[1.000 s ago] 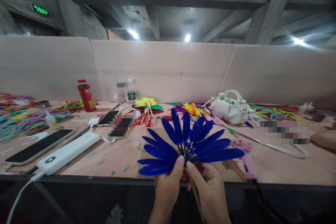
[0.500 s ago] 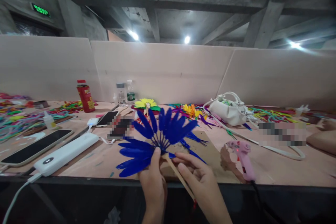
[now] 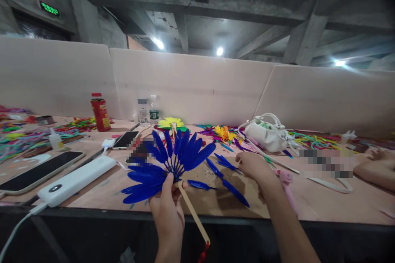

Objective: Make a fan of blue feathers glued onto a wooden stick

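Observation:
My left hand (image 3: pixel 168 203) grips a fan of blue feathers (image 3: pixel 193 152) by its base, thumb pressed over the gathered quills. From that base a flat wooden stick (image 3: pixel 194 213) slants down to the right, a red tassel (image 3: pixel 203 251) at its end. My right hand (image 3: pixel 251 168) is over the brown board (image 3: pixel 256 191), fingers curled together by the quill ends of loose blue feathers (image 3: pixel 226 162); what it pinches, if anything, is hidden. More single feathers lie nearby: a long one (image 3: pixel 236 194) and a shorter one (image 3: pixel 199 185) close to the stick.
A pink glue gun (image 3: pixel 286 185) is partly behind my right forearm. A white handbag (image 3: pixel 267 135) and its strap lie at back right. Phones, a white power bank (image 3: pixel 77 181) and a red bottle (image 3: pixel 101 113) occupy the left. Another person's arm (image 3: pixel 375 168) rests at far right.
My right hand has left the stick and moved right to the loose feathers. My left hand has shifted the fan slightly left. The right forearm now covers part of the glue gun.

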`<state>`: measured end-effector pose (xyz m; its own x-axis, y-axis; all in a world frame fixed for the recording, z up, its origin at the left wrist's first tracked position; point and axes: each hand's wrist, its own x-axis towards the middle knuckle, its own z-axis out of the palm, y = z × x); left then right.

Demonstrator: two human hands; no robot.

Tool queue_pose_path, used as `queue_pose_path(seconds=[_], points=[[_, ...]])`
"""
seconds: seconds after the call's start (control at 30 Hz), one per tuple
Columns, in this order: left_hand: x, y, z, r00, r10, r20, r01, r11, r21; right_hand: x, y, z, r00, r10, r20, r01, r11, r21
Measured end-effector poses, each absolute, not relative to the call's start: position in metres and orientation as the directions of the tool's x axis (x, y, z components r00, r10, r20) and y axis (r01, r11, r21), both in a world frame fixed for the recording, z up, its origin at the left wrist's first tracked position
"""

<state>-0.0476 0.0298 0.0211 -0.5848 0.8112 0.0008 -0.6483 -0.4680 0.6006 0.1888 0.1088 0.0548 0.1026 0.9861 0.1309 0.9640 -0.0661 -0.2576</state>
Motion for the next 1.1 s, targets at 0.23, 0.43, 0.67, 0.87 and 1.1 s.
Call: queue_pose_path(seconds=[0.23,0.43,0.67,0.87,1.1], points=[[-0.047,0.031,0.018,-0.567,0.824,-0.008,-0.674,-0.458,0.58,0.187,0.131,0.053,0.019,0.996,-0.084,0.992,-0.029,-0.12],[-0.047,0.031,0.017,-0.576,0.818,0.002,-0.641,-0.453,0.619,0.197,0.12,0.054,-0.102,0.991,0.087,0.926,0.127,-0.356],[-0.046,0.033,0.014,-0.6,0.799,0.046,-0.571,-0.467,0.676,0.2,0.111,0.049,-0.044,0.962,0.268,0.661,0.229,-0.714],[-0.049,0.037,0.005,-0.501,0.858,0.116,-0.395,-0.346,0.851,0.196,0.084,0.046,0.022,0.943,0.333,0.304,0.311,-0.9],[-0.044,0.029,0.01,-0.41,0.86,0.304,-0.055,-0.356,0.933,0.182,0.042,0.065,0.076,0.941,0.331,-0.098,0.337,-0.936]])
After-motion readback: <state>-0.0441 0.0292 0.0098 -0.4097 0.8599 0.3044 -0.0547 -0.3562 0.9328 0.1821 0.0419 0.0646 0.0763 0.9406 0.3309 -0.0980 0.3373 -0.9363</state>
